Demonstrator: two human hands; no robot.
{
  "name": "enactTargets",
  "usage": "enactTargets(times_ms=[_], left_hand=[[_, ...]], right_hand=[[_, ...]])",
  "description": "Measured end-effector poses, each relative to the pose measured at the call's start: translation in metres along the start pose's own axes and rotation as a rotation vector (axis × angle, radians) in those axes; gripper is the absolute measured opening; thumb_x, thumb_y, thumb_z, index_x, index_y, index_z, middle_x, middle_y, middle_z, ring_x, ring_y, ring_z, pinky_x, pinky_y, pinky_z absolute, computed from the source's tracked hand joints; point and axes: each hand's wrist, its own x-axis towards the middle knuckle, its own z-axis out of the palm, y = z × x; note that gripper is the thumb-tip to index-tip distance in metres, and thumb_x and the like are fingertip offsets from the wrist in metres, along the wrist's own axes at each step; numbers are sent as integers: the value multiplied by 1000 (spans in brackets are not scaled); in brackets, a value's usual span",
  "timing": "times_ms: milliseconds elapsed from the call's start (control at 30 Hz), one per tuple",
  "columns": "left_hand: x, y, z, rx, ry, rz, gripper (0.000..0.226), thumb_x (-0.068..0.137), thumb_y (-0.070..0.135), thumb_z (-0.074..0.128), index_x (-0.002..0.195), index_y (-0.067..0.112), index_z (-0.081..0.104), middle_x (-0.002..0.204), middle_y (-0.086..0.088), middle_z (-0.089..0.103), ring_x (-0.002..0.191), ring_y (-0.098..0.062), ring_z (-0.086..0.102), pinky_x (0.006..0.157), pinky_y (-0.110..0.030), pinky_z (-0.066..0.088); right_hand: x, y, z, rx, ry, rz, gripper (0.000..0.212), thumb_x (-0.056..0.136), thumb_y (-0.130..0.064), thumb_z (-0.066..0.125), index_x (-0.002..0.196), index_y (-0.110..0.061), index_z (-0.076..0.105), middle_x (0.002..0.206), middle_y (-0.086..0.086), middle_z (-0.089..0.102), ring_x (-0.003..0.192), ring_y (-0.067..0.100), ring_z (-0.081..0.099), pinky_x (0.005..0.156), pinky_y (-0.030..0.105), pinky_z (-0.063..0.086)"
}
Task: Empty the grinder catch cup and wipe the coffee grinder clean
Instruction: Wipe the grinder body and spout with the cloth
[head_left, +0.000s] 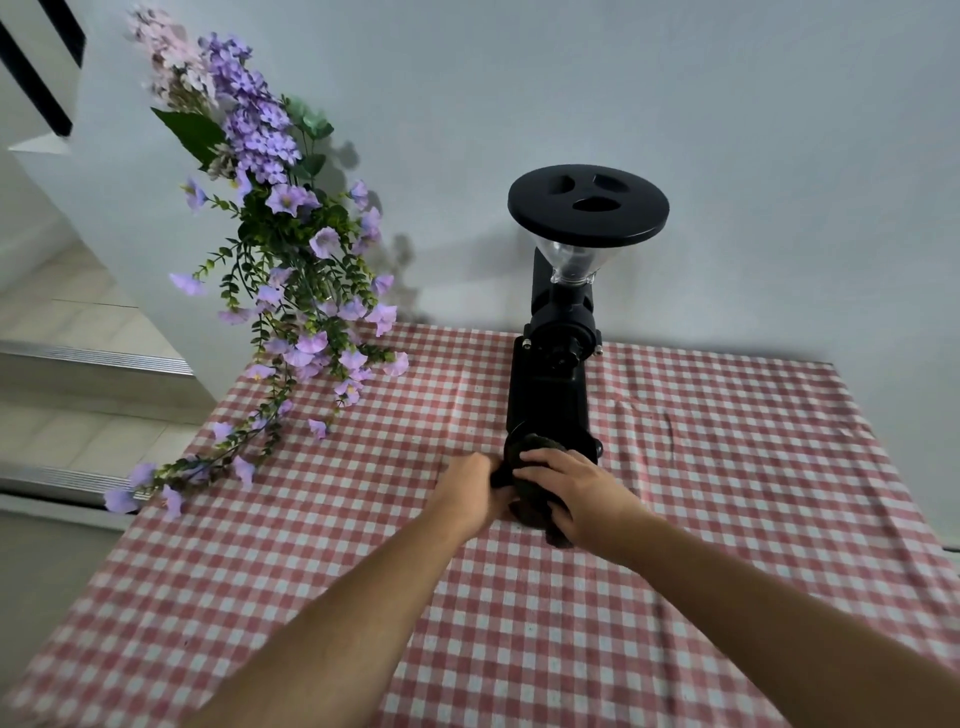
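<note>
A black coffee grinder (553, 374) stands upright near the back of the table, with a clear funnel hopper and a round black lid (587, 205) on top. At its foot my left hand (470, 486) grips a black part low down, probably the catch cup (498, 475), mostly hidden by my fingers. My right hand (569, 491) presses a dark cloth (535, 512) against the same spot. The cloth covers the grinder's base and hangs out under my palm.
A red and white checked tablecloth (727, 493) covers the table. A spray of purple artificial flowers (291, 280) hangs over the table's back left corner. A white wall rises behind the grinder. Steps (78, 364) lie to the left.
</note>
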Motion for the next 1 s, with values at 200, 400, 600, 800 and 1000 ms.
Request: enactTargets(times_ms=[200,400,600,800,1000], left_hand=[[-6,3,1,-9,1,-1,35,85,43,66,104,13,65,82,3,67,67,-10,64,52,-19,44],[-11,0,-9,199,88,10,60,73,62,67,116,21,59,94,9,67,80,-9,65,56,-19,47],[-1,8,-23,298,50,270,68,70,53,76,126,30,46,144,7,38,112,-13,53,82,-30,52],[5,-10,-19,273,-44,256,44,65,55,76,98,36,55,142,5,47,124,-19,50,97,-45,47],[3,-10,-17,322,10,344,47,73,53,72,108,26,58,110,9,60,96,-12,59,80,-33,52]], right_hand=[[-27,22,-11,-258,-25,94,32,92,-17,51,121,-30,57,132,-16,48,113,13,43,94,28,44],[-44,36,-38,-76,356,156,18,73,-6,64,86,-18,69,99,-6,66,83,12,59,63,22,48],[-26,25,-7,-118,112,101,48,86,-21,57,132,-26,45,145,-7,33,113,19,53,89,31,50],[-6,28,2,-261,-21,216,51,89,-28,55,137,-20,39,143,-1,36,125,20,41,101,34,43],[19,15,-2,-100,-215,315,17,84,-13,56,101,-15,59,100,5,60,86,18,59,71,28,54]])
